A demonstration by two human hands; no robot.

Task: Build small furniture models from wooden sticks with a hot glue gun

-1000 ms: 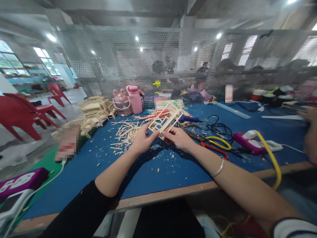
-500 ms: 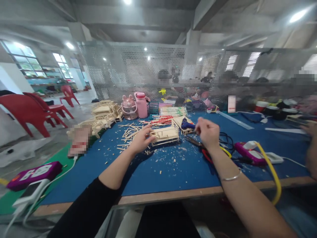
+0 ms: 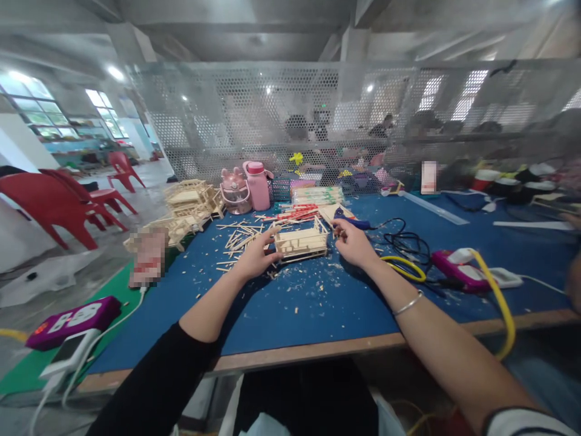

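Observation:
A small model of pale wooden sticks [image 3: 302, 240], with railings and a flat deck, stands on the blue mat. My left hand [image 3: 255, 257] is at its left end, thumb and fingers around the corner. Just off the model's right end is my right hand [image 3: 356, 243], its fingers bent and pressed together. Whatever they pinch is too small to make out. Behind that hand lies a blue glue gun [image 3: 351, 221], partly covered by the fingers. Loose wooden sticks [image 3: 238, 239] are scattered left of the model.
Finished-looking wooden models [image 3: 193, 203] are stacked at the back left, beside a pink bottle [image 3: 258, 186]. Black cable [image 3: 403, 239], a yellow cord [image 3: 406, 266] and a purple power strip [image 3: 458, 272] lie right. A perforated screen [image 3: 245, 115] stands behind. A phone [image 3: 149, 257] lies left.
My right hand has moved left and lower, closer to the model's right end. The scissors seen beneath it before are out of sight. My left hand stays at the model.

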